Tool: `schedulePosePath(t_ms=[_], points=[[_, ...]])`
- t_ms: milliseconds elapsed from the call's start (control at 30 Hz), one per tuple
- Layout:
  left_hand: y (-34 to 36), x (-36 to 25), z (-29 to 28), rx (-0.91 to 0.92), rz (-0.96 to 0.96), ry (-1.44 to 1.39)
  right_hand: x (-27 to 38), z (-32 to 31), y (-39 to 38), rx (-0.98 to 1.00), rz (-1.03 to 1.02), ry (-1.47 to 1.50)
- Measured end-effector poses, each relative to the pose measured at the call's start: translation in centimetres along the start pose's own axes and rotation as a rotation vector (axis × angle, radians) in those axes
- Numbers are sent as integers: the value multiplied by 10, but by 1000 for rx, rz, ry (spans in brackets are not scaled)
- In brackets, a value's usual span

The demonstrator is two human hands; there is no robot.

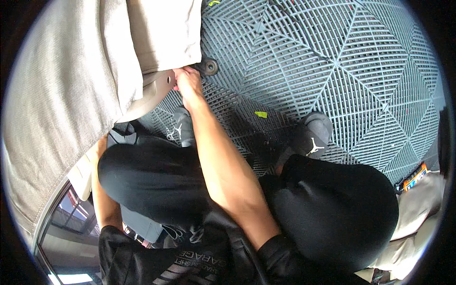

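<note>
My right hand (190, 86) reaches down to the lower edge of a beige, smooth trim panel (154, 94) with a small round hole. Its fingers are curled against that edge, the fingertips partly hidden behind it. Just beyond the knuckles lies a dark bracket-like piece (209, 67) with a round eyelet. Beige woven fabric (71, 76) hangs over the panel and fills the left side. My left forearm (105, 204) goes up behind the panel and fabric, so the left hand is hidden.
Grey slatted floor tiles (304, 61) spread ahead and to the right. A yellow-green scrap (261, 114) lies between my dark shoes. At the right edge are an orange-and-blue package (416, 176) and crumpled beige fabric (420, 204). Glossy dark glass (71, 232) stands at lower left.
</note>
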State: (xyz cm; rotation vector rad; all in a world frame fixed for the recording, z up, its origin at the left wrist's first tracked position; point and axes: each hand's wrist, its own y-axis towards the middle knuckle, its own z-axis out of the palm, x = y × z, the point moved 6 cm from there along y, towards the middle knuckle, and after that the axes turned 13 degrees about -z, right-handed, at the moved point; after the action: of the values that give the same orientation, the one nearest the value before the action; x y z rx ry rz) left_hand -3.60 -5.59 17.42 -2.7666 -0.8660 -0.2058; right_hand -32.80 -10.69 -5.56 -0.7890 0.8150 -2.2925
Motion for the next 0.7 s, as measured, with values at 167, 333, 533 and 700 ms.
schedulePosePath(t_ms=[167,333,533,700], points=[[9,3,-34,-1,18,40,4,-2,-9,157,-78,52],[19,-1,-9,-2,64,47,-1,-1,-5,136,-67,63],[43,-42,33,-30,168,73,-12,-5,13,35,-186,115],[59,-61,48,17,271,200,12,-3,15,21,-288,-111]])
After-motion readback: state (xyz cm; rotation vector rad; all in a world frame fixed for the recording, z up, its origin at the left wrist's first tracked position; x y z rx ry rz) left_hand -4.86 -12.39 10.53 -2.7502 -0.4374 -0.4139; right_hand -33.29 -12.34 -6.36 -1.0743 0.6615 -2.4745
